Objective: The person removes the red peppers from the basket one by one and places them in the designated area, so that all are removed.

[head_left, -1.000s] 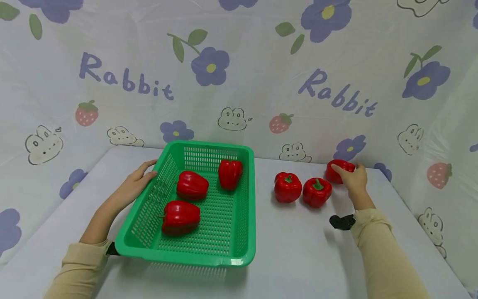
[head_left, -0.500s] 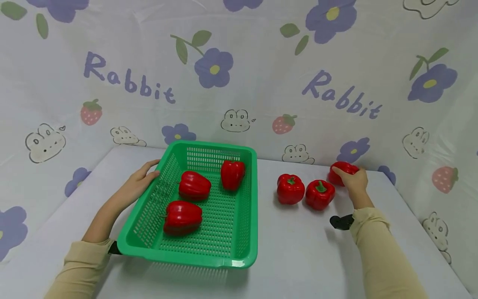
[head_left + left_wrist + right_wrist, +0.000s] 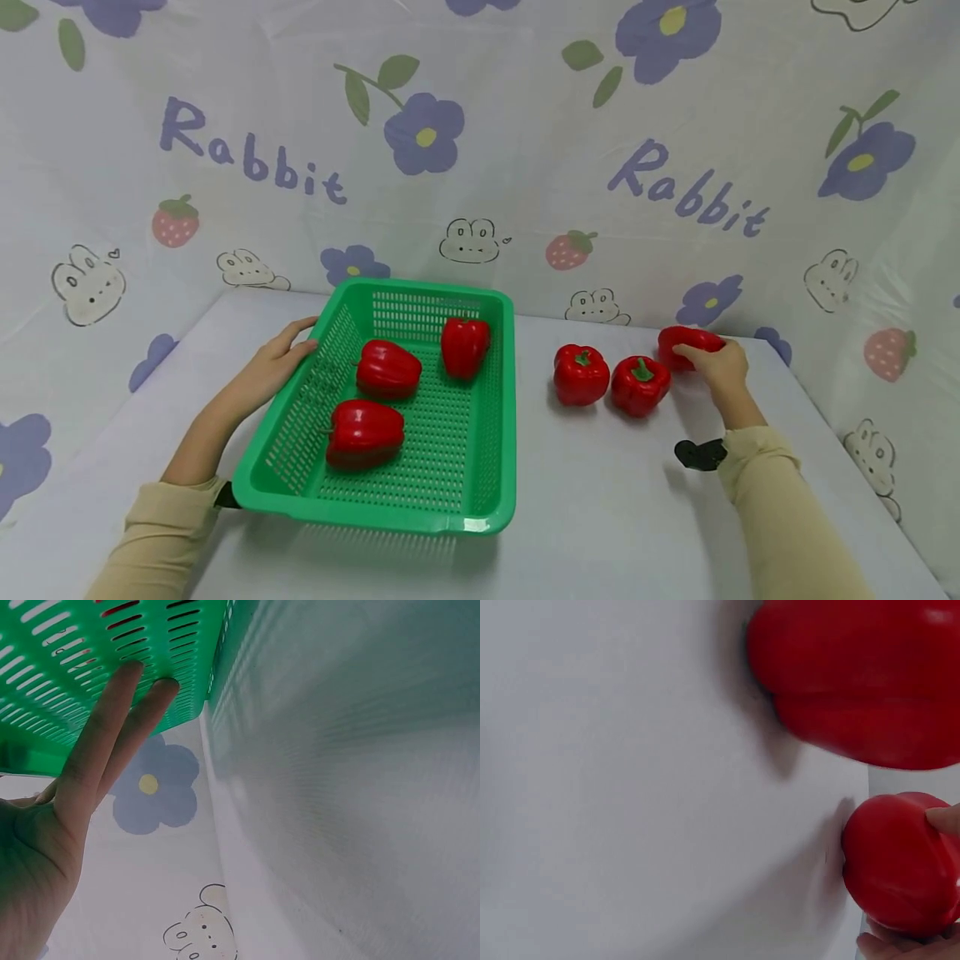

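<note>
In the head view, my right hand (image 3: 723,368) holds a red bell pepper (image 3: 678,340) at the table's back right. The right wrist view shows the thumb on one side of this bell pepper (image 3: 900,862) and other fingers beneath it. Two more red bell peppers, one (image 3: 581,375) with a second (image 3: 641,386) beside it, stand stem up to its left. My left hand (image 3: 273,367) lies at the left rim of a green plastic basket (image 3: 498,467). Two straight fingers (image 3: 105,727) touch its slotted outer wall; the thumb is near the rim. Several red bell peppers (image 3: 365,433) lie inside.
A white table (image 3: 592,517) carries everything. Behind it hangs a white cloth (image 3: 510,150) printed with flowers, rabbits and strawberries. A black device (image 3: 701,455) sits below the right wrist, above the table.
My right hand has shifted slightly to the right, and the bell pepper in it appears turned a little. The left hand, basket and other bell peppers keep their places; the view sways slightly.
</note>
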Demonstrator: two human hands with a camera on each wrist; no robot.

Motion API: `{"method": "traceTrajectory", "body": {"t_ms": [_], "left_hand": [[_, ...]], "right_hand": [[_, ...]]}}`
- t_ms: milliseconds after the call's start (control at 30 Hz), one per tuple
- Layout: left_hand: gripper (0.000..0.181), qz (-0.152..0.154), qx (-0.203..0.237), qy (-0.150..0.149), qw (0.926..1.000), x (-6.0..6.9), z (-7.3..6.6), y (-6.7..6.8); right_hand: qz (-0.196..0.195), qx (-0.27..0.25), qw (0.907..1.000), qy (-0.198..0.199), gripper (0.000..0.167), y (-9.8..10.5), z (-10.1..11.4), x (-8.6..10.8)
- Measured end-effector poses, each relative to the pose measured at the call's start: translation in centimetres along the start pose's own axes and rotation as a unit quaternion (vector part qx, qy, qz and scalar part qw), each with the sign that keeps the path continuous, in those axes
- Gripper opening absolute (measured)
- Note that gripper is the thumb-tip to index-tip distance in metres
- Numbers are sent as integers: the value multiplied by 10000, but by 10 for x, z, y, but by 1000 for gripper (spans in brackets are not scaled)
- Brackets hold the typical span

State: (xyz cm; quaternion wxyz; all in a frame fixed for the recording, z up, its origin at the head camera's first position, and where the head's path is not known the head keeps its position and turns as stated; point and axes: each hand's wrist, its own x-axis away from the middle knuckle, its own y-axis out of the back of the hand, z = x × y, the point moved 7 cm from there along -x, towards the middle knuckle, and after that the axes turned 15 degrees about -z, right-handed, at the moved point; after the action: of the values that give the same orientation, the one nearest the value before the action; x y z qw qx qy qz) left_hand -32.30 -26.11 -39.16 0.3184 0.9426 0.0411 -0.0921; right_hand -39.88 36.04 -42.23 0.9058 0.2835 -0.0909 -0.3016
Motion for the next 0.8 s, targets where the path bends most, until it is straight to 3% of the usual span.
{"method": "traceTrajectory", "body": {"t_ms": [367,633,800], "left_hand": [[59,58,-36,-22,10000,0,-3,2],[60,76,-35,-26,10000,-1,-3,1],[60,99,-10,-5,10000,0,-1,-2]], "right_hand": [[473,619,9960,445,81,9,-2,5],[684,1638,9787,1027,87,11,6,8],[723,1739,9774,960,90,10,4,11]]}}
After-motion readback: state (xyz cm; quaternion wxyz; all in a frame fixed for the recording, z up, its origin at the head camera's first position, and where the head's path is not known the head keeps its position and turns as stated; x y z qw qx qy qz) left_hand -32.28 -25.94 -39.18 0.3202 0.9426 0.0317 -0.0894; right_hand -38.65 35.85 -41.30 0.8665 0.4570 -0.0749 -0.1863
